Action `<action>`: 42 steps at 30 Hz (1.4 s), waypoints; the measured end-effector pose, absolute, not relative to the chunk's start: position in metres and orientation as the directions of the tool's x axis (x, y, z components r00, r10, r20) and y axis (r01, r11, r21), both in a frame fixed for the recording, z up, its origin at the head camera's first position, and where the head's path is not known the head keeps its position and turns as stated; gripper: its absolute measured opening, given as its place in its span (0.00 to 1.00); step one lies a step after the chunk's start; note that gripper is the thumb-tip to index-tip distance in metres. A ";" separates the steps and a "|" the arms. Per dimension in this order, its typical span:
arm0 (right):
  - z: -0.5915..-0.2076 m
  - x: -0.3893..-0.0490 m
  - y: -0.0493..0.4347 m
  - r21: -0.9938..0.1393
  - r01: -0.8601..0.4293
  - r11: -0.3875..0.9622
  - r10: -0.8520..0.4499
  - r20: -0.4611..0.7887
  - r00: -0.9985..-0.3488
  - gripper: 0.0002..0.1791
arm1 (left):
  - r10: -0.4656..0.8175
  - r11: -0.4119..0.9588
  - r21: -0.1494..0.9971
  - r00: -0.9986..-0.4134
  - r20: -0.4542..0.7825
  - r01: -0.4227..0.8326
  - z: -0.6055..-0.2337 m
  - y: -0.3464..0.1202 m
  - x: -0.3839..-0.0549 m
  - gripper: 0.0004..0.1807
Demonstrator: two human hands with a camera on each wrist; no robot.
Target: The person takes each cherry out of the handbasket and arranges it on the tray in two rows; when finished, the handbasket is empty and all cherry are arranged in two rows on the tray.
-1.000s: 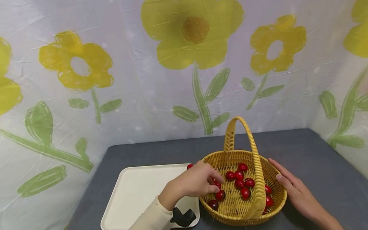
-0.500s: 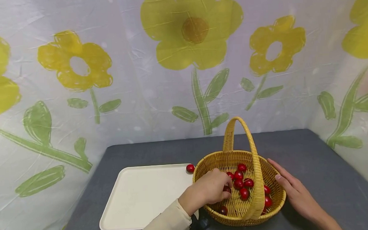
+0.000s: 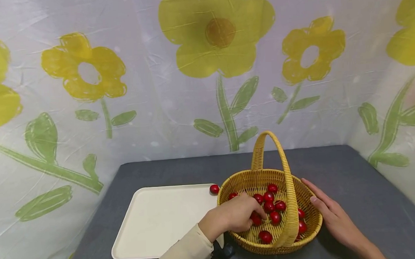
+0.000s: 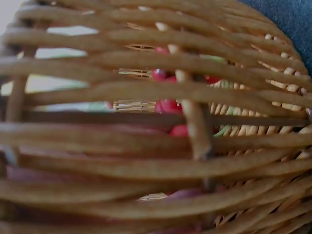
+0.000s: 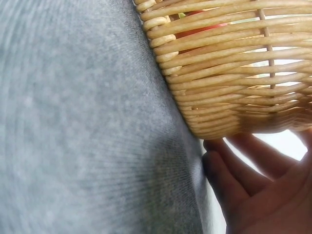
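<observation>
A yellow wicker basket (image 3: 246,175) with a tall arched handle stands on the grey table, several cherries (image 3: 275,218) inside. My left hand (image 3: 233,213) reaches over its left rim, fingers curled, and pinches a cherry (image 3: 256,219) between thumb and forefinger low in the basket. In the left wrist view the wicker wall (image 4: 117,170) hides most of this hand. My right hand (image 3: 331,215) rests on the basket's right side, thumb at the rim; in the right wrist view its fairly straight fingers (image 5: 234,178) touch the woven wall (image 5: 219,83).
Left of the basket lies a cream rectangular tray (image 3: 162,220), with one cherry (image 3: 214,189) at its back right corner. The basket handle (image 3: 291,203) arches up right of my left hand. A flower-printed curtain (image 3: 150,89) hangs behind the table (image 3: 181,168).
My left hand has dropped from above the cherries into the basket, curling its fingers. Cherries by it have shifted, one toward the front. My right hand has stayed in place.
</observation>
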State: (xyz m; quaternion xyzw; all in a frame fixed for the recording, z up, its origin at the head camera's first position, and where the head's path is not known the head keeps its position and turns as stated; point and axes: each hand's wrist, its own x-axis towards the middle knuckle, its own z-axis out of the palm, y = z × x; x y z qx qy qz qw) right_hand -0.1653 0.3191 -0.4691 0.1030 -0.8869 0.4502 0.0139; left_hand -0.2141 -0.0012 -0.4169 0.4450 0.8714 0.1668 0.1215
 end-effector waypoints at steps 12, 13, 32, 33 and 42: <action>-0.468 -0.163 0.318 -0.788 -0.230 0.571 -0.179 0.154 -0.972 0.30 | 0.757 0.463 0.621 -0.647 0.094 0.632 -0.391 -0.036 -0.218 0.17; -0.468 -0.163 0.318 -0.784 -0.229 0.576 -0.178 0.153 -0.972 0.30 | 0.754 0.418 0.678 -0.647 0.112 0.605 -0.391 -0.041 -0.217 0.18; -0.469 -0.162 0.318 -0.781 -0.210 0.589 -0.169 0.135 -0.976 0.30 | 0.595 0.130 0.943 -0.785 0.172 0.305 -0.394 -0.151 -0.204 0.23; -0.468 -0.162 0.318 -0.780 -0.209 0.590 -0.169 0.134 -0.977 0.30 | 0.581 0.148 0.941 -0.797 0.168 0.306 -0.395 -0.157 -0.203 0.23; -0.470 -0.164 0.320 -0.781 -0.207 0.589 -0.175 0.127 -0.976 0.30 | 0.490 0.283 0.914 -0.863 0.123 0.291 -0.415 -0.185 -0.209 0.19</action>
